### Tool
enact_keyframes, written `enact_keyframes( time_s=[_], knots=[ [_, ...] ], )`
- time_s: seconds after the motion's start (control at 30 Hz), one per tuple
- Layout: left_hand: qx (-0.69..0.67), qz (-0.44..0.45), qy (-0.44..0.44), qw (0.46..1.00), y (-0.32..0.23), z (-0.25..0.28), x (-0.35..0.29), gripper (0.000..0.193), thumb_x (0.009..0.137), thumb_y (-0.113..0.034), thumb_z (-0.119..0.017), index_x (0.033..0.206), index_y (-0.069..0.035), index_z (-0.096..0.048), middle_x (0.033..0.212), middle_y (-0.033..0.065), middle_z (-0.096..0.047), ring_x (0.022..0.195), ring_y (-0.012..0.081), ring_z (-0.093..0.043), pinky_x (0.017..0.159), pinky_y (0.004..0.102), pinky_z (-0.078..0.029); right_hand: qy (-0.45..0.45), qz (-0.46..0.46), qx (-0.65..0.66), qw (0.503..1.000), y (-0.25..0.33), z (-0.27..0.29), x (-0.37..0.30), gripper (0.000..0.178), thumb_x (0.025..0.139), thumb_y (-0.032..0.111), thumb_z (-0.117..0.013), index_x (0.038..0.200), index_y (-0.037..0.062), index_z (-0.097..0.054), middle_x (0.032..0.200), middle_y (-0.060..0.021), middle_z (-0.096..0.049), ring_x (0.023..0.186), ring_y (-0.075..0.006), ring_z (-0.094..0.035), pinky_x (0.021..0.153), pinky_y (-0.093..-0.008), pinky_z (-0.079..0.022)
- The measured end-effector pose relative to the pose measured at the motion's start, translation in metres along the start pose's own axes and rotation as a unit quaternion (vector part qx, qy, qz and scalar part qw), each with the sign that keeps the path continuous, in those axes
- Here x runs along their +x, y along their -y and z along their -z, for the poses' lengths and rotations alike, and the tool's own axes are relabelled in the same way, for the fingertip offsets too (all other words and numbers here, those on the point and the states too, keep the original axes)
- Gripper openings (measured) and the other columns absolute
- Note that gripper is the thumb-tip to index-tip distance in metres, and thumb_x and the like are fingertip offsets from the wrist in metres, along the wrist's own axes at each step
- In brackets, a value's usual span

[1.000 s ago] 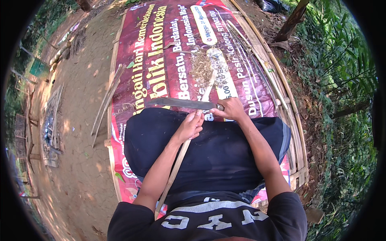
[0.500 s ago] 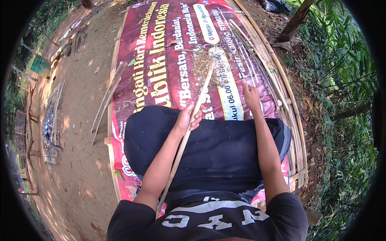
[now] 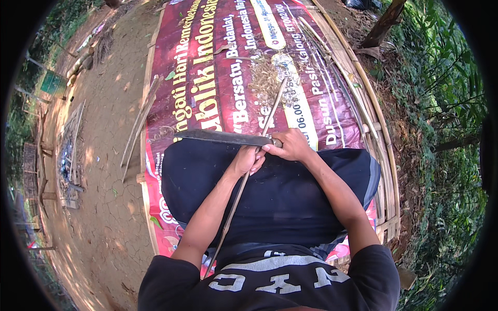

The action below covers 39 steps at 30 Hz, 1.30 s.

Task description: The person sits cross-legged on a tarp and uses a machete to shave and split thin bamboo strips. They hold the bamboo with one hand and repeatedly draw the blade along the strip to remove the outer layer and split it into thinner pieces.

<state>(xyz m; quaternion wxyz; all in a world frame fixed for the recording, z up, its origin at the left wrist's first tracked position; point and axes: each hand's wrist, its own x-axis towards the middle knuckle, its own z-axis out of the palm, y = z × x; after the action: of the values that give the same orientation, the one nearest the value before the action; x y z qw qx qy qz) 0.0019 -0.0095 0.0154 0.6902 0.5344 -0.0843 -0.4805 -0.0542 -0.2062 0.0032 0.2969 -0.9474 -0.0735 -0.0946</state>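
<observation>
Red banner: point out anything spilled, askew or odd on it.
Loose, pale shavings lie scattered across the red banner, near the far end of the wooden strip; they look odd as litter over its printed surface.

Here's the left forearm (image 3: 210, 212) angling in and up, the left hand (image 3: 246, 163) curled in a grip! Across comes the bent right arm (image 3: 334, 187), its right hand (image 3: 293, 145) closed, slightly farther forward, thumb (image 3: 271, 150) pointing left, right up beside the left fingertips (image 3: 256, 150).
</observation>
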Motion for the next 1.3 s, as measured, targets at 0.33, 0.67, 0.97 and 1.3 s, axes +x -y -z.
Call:
enact_keyframes(
  time_s=[0.33, 0.67, 0.97, 1.3],
  knots=[
    [0.001, -0.013, -0.036, 0.999, -0.010, -0.002, -0.007, 0.040, 0.108, -0.046, -0.035, 0.095, -0.009, -0.044, 0.059, -0.0034, -0.031, 0.036, 0.0056, -0.029, 0.030, 0.0236, -0.028, -0.057, -0.020, -0.032, 0.998, -0.035, -0.001, -0.003, 0.062, 0.085, 0.067, -0.060, 0.074, 0.0066, -0.072, 0.051, -0.0150, -0.058, 0.050, -0.0354, -0.062, 0.052, -0.0438, -0.049],
    [-0.035, -0.020, -0.029, 0.999, -0.006, 0.009, -0.020, 0.037, 0.109, -0.044, -0.032, 0.097, -0.011, -0.043, 0.058, -0.0042, -0.031, 0.035, 0.0041, -0.026, 0.030, 0.0205, -0.026, -0.103, -0.206, -0.075, 0.970, -0.100, 0.033, -0.005, 0.066, 0.089, 0.066, -0.056, 0.074, 0.0040, -0.070, 0.056, -0.0171, -0.059, 0.057, -0.0374, -0.063, 0.056, -0.0475, -0.049],
    [-0.073, -0.012, 0.045, 0.996, -0.004, 0.001, -0.007, 0.039, 0.109, -0.045, -0.031, 0.099, -0.010, -0.044, 0.060, -0.0039, -0.033, 0.035, 0.0050, -0.028, 0.030, 0.0201, -0.026, -0.094, -0.182, -0.020, 0.979, -0.047, 0.029, 0.000, 0.064, 0.090, 0.061, -0.060, 0.069, 0.0013, -0.067, 0.050, -0.0174, -0.055, 0.048, -0.0374, -0.058, 0.050, -0.0454, -0.044],
    [0.065, -0.030, -0.044, 0.996, 0.002, 0.006, -0.019, 0.033, 0.110, -0.039, -0.034, 0.095, -0.011, -0.044, 0.060, -0.0043, -0.033, 0.038, 0.0046, -0.028, 0.034, 0.0219, -0.027, -0.056, -0.130, -0.079, 0.987, -0.043, 0.016, 0.002, 0.068, 0.088, 0.069, -0.057, 0.067, 0.0045, -0.068, 0.050, -0.0153, -0.056, 0.053, -0.0379, -0.061, 0.054, -0.0466, -0.049]
  ],
)
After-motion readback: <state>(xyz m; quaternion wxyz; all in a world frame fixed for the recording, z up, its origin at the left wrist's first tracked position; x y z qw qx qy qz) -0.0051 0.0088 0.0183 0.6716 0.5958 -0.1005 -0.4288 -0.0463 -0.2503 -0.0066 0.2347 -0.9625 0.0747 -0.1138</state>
